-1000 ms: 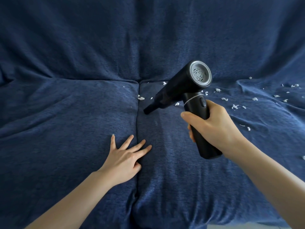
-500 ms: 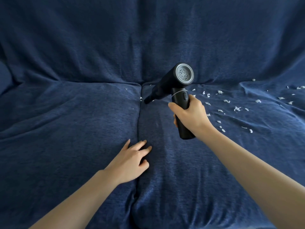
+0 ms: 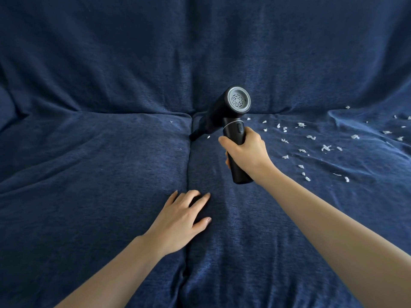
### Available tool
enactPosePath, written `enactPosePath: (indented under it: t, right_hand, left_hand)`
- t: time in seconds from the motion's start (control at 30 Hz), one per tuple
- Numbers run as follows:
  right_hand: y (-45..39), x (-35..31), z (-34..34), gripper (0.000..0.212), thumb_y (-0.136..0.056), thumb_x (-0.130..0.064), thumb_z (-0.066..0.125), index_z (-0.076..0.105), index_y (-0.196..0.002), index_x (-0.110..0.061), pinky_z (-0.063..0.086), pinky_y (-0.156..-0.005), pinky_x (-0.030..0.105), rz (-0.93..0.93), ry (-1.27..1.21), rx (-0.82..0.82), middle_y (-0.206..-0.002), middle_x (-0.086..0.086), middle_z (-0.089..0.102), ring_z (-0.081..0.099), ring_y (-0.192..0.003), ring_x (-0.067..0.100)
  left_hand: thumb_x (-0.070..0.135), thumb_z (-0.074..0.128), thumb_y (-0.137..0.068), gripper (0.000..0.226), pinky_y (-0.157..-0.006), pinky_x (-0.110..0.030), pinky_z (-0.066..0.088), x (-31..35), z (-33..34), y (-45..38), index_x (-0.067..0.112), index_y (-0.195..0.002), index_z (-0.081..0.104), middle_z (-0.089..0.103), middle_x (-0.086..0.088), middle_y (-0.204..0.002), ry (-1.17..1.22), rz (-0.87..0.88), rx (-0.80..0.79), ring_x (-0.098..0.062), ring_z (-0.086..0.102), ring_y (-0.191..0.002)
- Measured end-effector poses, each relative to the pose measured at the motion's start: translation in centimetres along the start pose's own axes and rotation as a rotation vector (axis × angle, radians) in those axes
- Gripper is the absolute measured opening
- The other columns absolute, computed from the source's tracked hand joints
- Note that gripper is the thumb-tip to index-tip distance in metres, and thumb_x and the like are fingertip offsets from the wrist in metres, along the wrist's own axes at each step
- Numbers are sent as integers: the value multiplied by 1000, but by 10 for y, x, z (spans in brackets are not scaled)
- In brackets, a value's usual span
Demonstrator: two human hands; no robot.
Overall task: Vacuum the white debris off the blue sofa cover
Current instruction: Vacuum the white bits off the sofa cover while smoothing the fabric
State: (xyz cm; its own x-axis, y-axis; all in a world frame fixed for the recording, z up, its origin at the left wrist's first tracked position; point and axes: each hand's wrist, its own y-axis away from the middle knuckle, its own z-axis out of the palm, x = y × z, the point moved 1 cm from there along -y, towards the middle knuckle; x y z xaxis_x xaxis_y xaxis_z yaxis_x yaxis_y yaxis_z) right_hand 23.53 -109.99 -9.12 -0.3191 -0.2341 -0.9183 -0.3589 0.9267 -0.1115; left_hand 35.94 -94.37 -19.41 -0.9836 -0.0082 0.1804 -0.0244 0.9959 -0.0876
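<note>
Right hand (image 3: 245,152) has its fingers wrapped round the handheld vacuum (image 3: 231,121), nozzle in the cushion seam. White debris (image 3: 325,147) sits at 3 o'clock on the sofa cover (image 3: 100,174); left hand (image 3: 180,221) rests there, fingers loosely bent.

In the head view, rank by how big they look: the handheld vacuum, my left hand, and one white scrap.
1. handheld vacuum
2. left hand, nearer the camera, so it looks close in size
3. white scrap

The sofa cover (image 3: 111,185) under my left hand (image 3: 178,221) is dark blue cloth, matt and slightly nubby, with a fine woven grain and soft creases. The vacuum (image 3: 231,121) my right hand (image 3: 246,152) grips looks like matt black plastic, smooth, with a dull grey ring and perforated grille at its back end. The white scraps (image 3: 325,148) look like torn paper, thin and crumpled.
</note>
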Motion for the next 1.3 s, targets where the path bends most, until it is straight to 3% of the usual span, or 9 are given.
enactPosePath:
  t: [0.13,0.3,0.57,0.73,0.87,0.97,1.07,1.17,1.3]
  right_hand:
    - [-5,0,2,26,-88,-32,70,57,-96,-12,47,-41,18,2,8,14,-81,9,69,63,-44,11]
    - [-12,3,4,27,-87,-34,70,56,-98,-13,46,-42,16,-16,30,35,-84,9,70,63,-41,6]
    - [-20,5,1,26,-87,-36,70,55,-93,-16,49,-48,19,-5,22,23,-85,9,70,65,-45,8]
    - [-1,-2,-28,23,-86,-35,70,55,-89,-17,53,-56,28,-35,61,38,-70,3,68,66,-47,12]
    - [15,-7,-54,25,-86,-34,71,56,-89,-14,57,-62,33,-38,78,62,-64,4,68,68,-49,15]
    - [22,-6,-65,25,-86,-32,72,56,-89,-13,54,-57,31,-29,68,46,-64,6,68,66,-47,15]
    - [20,-4,-67,24,-86,-34,72,55,-88,-16,58,-64,36,-35,62,31,-61,5,69,69,-52,18]
    - [9,0,-59,23,-85,-35,71,56,-88,-17,61,-71,45,-40,16,29,-58,4,68,69,-57,22]
    - [-17,-3,-33,24,-83,-35,72,56,-88,-17,60,-67,42,-55,-65,12,-59,3,69,69,-54,21]
  left_hand:
    - [60,20,-89,67,-114,-43,23,-1,3,-2,26,-145,34,31,8,-145,13,11,14,-13,42,-124]
    - [62,17,-87,68,-117,-38,13,0,4,-2,30,-146,30,17,16,-156,17,-1,-6,-8,32,-131]
    - [62,24,-87,61,-113,-40,22,2,3,-7,33,-138,41,32,21,-148,54,-31,20,-9,39,-122]
    - [59,28,-88,54,-107,-41,31,9,4,-17,31,-132,41,47,18,-130,37,-65,68,-14,45,-108]
    - [58,26,-89,59,-106,-46,33,15,6,-23,35,-144,32,47,16,-123,4,-68,79,-17,45,-106]
    - [59,26,-90,60,-105,-48,35,15,7,-24,36,-145,32,46,14,-123,-5,-67,71,-17,45,-103]
    - [59,26,-90,59,-104,-48,35,15,5,-24,37,-144,33,44,13,-125,-8,-63,70,-18,45,-101]
    - [60,25,-89,60,-104,-47,34,15,3,-25,38,-144,34,42,13,-127,-8,-56,65,-18,44,-102]
    - [62,27,-88,59,-102,-39,36,9,-2,-30,39,-142,37,40,15,-125,12,-22,44,-15,43,-103]
